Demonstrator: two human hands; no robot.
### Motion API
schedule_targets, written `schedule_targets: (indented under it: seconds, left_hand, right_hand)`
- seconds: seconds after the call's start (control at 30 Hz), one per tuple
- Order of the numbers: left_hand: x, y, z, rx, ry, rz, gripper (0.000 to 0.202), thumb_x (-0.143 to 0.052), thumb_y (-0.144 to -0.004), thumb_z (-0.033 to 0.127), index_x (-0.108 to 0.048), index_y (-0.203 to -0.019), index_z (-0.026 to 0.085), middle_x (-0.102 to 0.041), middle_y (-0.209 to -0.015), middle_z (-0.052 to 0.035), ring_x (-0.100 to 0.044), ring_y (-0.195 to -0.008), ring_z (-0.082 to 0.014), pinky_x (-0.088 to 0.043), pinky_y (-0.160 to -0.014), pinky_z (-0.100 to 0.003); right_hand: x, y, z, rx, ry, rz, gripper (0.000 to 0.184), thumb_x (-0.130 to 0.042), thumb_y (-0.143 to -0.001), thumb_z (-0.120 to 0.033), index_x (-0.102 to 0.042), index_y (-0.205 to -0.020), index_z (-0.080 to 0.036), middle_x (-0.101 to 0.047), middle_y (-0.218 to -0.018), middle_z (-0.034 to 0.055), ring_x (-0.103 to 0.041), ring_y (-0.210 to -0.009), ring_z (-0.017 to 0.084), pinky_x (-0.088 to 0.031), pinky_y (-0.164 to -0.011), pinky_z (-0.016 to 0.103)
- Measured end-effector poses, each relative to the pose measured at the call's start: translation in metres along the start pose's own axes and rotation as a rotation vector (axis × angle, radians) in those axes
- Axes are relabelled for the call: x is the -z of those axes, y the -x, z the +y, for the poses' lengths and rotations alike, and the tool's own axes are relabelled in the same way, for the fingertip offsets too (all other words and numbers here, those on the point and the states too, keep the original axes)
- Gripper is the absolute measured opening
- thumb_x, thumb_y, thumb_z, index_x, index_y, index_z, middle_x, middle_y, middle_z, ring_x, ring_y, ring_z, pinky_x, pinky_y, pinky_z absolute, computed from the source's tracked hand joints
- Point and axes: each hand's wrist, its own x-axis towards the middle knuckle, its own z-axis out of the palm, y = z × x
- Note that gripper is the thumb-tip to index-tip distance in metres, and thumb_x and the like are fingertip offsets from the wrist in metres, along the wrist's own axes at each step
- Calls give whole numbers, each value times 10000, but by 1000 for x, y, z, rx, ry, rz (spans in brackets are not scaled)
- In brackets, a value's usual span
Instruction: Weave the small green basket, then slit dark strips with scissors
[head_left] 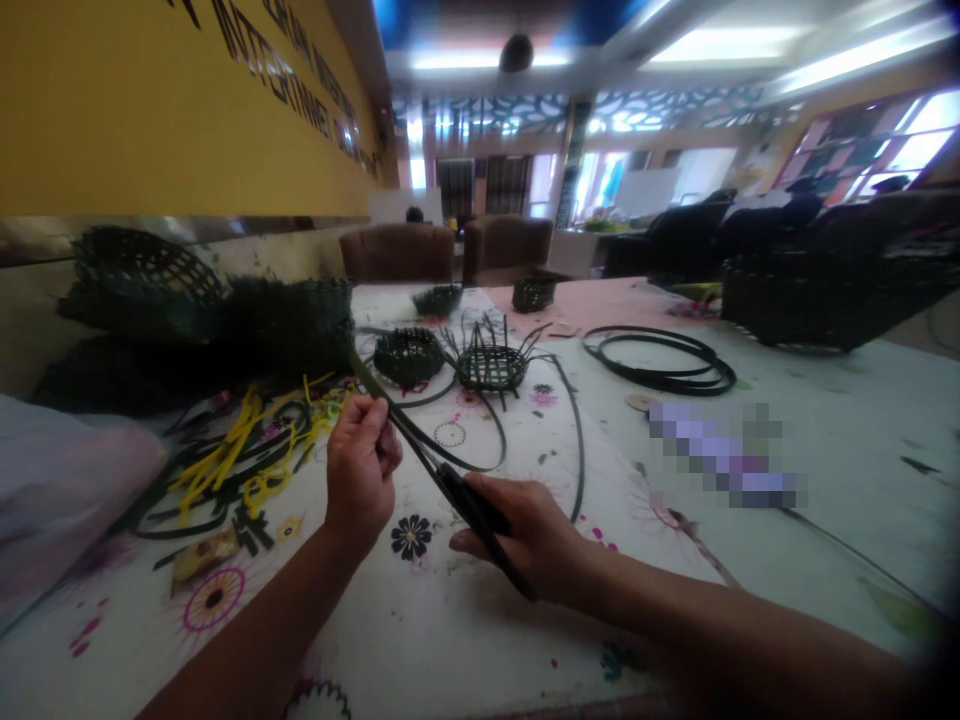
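My left hand [360, 465] pinches a thin black plastic strip [394, 425] between thumb and fingers, with one length rising toward the dark green baskets. My right hand [525, 530] closes around black-handled scissors [476, 520], whose long dark blades meet the strip close to my left hand. The blades are partly hidden by my fingers. Just beyond the hands stand a small round woven basket [409, 357] and a part-woven basket base [491, 368] with black spokes sticking out.
A floral white table cover [420, 600] carries a coil of black strip [660, 362], tangled yellow strips [225, 450] and large dark woven baskets [277, 325]. A pale cloth [60, 490] lies at the near left. Armchairs and seated people stand beyond the table.
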Motion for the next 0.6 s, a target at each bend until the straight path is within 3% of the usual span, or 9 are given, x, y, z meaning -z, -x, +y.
schedule_targets:
  seconds: [0.37, 0.6]
  left_hand:
    - [4, -10, 4, 34, -26, 32, 261, -631, -806, 213, -399, -691, 187, -356, -441, 81, -208, -345, -47, -152, -341, -179]
    - [4, -7, 5, 18, 0, 28, 286, -636, -802, 203, -375, -686, 194, -344, -435, 87, -195, -341, -49, -148, -341, -180]
  right_hand:
    - [-1, -2, 4, -1, 37, -6, 265, -737, -771, -310, -522, -714, -167, -476, -635, -45, -413, -563, 98, -327, -533, 216]
    - [-6, -1, 10, 48, 86, 66, 329, -784, -731, -320, -655, -972, -136, -600, -734, -3, -526, -638, 134, -379, -595, 235]
